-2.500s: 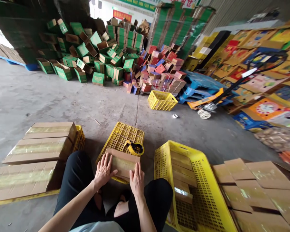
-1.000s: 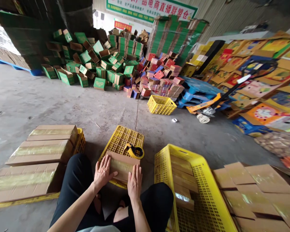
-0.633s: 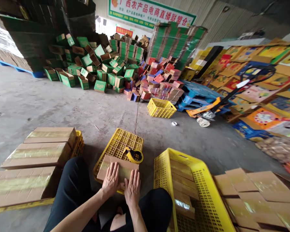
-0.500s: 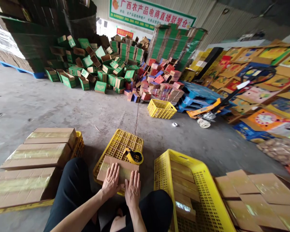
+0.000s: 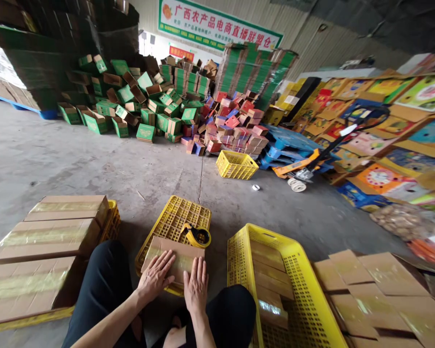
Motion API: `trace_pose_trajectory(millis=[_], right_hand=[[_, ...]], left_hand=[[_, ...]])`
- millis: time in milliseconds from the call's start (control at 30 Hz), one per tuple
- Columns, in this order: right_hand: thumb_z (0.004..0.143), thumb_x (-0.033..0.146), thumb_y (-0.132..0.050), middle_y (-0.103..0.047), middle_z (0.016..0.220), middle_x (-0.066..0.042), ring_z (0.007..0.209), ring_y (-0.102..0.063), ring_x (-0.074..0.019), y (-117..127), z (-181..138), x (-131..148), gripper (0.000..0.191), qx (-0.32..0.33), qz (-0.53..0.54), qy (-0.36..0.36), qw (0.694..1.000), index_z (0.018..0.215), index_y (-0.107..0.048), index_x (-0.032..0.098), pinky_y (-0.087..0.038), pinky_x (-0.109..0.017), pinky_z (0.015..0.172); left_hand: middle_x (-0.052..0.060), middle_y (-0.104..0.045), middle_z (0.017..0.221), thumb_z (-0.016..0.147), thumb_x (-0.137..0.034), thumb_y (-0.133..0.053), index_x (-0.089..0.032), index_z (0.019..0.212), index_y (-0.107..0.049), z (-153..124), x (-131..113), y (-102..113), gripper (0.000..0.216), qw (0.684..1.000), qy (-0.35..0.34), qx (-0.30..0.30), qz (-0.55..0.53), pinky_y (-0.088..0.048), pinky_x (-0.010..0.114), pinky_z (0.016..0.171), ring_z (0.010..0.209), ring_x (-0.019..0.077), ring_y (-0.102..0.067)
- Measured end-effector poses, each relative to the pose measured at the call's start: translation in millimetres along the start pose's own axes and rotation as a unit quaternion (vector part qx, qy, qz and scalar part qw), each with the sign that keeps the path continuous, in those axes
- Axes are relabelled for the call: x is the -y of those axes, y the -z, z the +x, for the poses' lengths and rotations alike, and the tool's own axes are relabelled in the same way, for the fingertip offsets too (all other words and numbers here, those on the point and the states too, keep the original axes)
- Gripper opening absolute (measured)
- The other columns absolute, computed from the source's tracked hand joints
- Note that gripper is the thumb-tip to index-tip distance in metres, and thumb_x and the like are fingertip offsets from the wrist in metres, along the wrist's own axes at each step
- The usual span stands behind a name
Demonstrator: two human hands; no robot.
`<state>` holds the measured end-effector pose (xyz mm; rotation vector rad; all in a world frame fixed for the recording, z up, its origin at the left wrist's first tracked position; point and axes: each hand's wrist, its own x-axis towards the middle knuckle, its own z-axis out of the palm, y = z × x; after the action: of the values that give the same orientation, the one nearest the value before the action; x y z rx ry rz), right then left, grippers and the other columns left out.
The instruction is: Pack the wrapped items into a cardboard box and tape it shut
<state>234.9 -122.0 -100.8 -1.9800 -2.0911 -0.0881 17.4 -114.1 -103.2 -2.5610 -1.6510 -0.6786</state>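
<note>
A small brown cardboard box [image 5: 174, 251] with shiny tape along its top lies on an upturned yellow crate [image 5: 177, 220] between my knees. My left hand [image 5: 155, 276] lies flat on the box's near left part, fingers spread. My right hand [image 5: 196, 287] rests flat on its near right edge, fingers together and stretched out. A yellow tape dispenser [image 5: 197, 235] sits on the crate just behind the box.
Taped brown boxes [image 5: 54, 232] are stacked at my left. A deep yellow crate [image 5: 275, 275] holding several boxes stands at my right, with flat cartons [image 5: 377, 285] beyond. Green and red boxes [image 5: 159, 106], another yellow crate [image 5: 236, 164] and a pallet jack [image 5: 304, 169] lie across the concrete floor.
Both hands slid from the box's sides onto its top and lie flat there. The box was laid down flatter on the crate. The view tilted up and slightly left.
</note>
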Motion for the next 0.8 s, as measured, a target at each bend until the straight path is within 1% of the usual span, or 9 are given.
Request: trace_pose_trajectory(millis=[67, 167, 233, 300, 367, 467, 567, 667, 800], right_hand=[[0.112, 0.058, -0.018, -0.045, 0.167, -0.019, 0.156, -0.041, -0.0362, 2, 0, 1, 0.074, 0.003, -0.003, -0.003, 1.000, 0.166, -0.043, 0.014, -0.046, -0.054, 0.117], [0.112, 0.058, -0.018, -0.042, 0.168, -0.018, 0.157, -0.040, -0.0361, 5, 0, 3, 0.073, 0.012, -0.006, -0.008, 1.000, 0.166, -0.043, 0.015, -0.046, -0.055, 0.117], [0.112, 0.058, -0.018, -0.041, 0.169, -0.018, 0.157, -0.039, -0.0366, 6, 0, 3, 0.074, 0.019, -0.005, -0.008, 1.000, 0.166, -0.043, 0.015, -0.045, -0.055, 0.117], [0.111, 0.059, -0.018, -0.040, 0.170, -0.018, 0.157, -0.039, -0.0371, 6, 1, 3, 0.075, 0.022, -0.005, -0.005, 1.000, 0.165, -0.044, 0.014, -0.044, -0.056, 0.118], [0.112, 0.057, -0.018, -0.039, 0.170, -0.018, 0.157, -0.038, -0.0379, 5, 2, 3, 0.074, 0.022, -0.007, -0.003, 1.000, 0.165, -0.044, 0.014, -0.041, -0.060, 0.119], [0.112, 0.051, -0.020, -0.040, 0.169, -0.020, 0.157, -0.038, -0.0401, 1, 2, 7, 0.069, 0.010, -0.012, -0.017, 1.000, 0.165, -0.045, 0.014, -0.036, -0.067, 0.121], [0.112, 0.045, -0.027, -0.042, 0.167, -0.023, 0.156, -0.040, -0.0421, -7, -2, 22, 0.064, -0.016, -0.004, -0.021, 1.000, 0.162, -0.049, 0.012, -0.037, -0.065, 0.121], [0.111, 0.042, -0.036, -0.042, 0.167, -0.024, 0.155, -0.042, -0.0419, -16, -10, 47, 0.061, -0.023, 0.015, 0.015, 1.000, 0.162, -0.050, 0.012, -0.040, -0.061, 0.121], [0.110, 0.034, -0.041, -0.045, 0.167, -0.017, 0.153, -0.046, -0.0384, -24, -15, 84, 0.055, -0.014, 0.050, 0.064, 0.997, 0.162, -0.050, 0.022, -0.043, -0.058, 0.120]], left_hand=[[0.008, -0.046, 0.168, 0.106, -0.045, -0.052, -0.027, 0.168, -0.039, -6, 5, 5, 0.065, 0.999, 0.029, -0.019, 0.008, -0.042, 0.045, 0.122, 0.153, 0.0294, -0.047], [0.012, -0.046, 0.168, 0.107, -0.044, -0.051, -0.022, 0.167, -0.039, -16, 11, 11, 0.065, 0.997, 0.065, -0.040, 0.014, -0.043, 0.049, 0.123, 0.155, 0.0321, -0.045], [0.014, -0.044, 0.169, 0.106, -0.046, -0.052, -0.019, 0.167, -0.039, -23, 16, 14, 0.068, 0.997, 0.071, -0.041, 0.011, -0.043, 0.050, 0.123, 0.156, 0.0337, -0.042], [0.015, -0.041, 0.171, 0.105, -0.046, -0.054, -0.019, 0.167, -0.039, -30, 20, 15, 0.069, 0.997, 0.064, -0.031, 0.006, -0.045, 0.049, 0.122, 0.157, 0.0343, -0.040], [0.015, -0.040, 0.171, 0.103, -0.042, -0.057, -0.020, 0.166, -0.040, -34, 23, 13, 0.069, 0.998, 0.061, -0.022, 0.005, -0.046, 0.049, 0.121, 0.158, 0.0343, -0.039], [0.014, -0.043, 0.169, 0.097, -0.032, -0.061, -0.019, 0.162, -0.046, -34, 21, 8, 0.069, 0.997, 0.077, -0.021, 0.017, -0.046, 0.050, 0.122, 0.157, 0.0344, -0.040], [0.017, -0.047, 0.166, 0.088, -0.024, -0.063, -0.017, 0.158, -0.050, -30, 18, 0, 0.071, 0.995, 0.088, -0.021, 0.031, -0.045, 0.052, 0.123, 0.157, 0.0360, -0.041], [0.019, -0.046, 0.167, 0.084, -0.019, -0.060, -0.013, 0.158, -0.049, -28, 17, -5, 0.075, 0.996, 0.083, -0.023, 0.037, -0.044, 0.054, 0.123, 0.157, 0.0372, -0.040], [0.018, -0.043, 0.169, 0.086, -0.011, -0.053, -0.013, 0.161, -0.045, -32, 22, -7, 0.076, 0.997, 0.058, -0.044, 0.037, -0.042, 0.053, 0.125, 0.160, 0.0348, -0.035]])
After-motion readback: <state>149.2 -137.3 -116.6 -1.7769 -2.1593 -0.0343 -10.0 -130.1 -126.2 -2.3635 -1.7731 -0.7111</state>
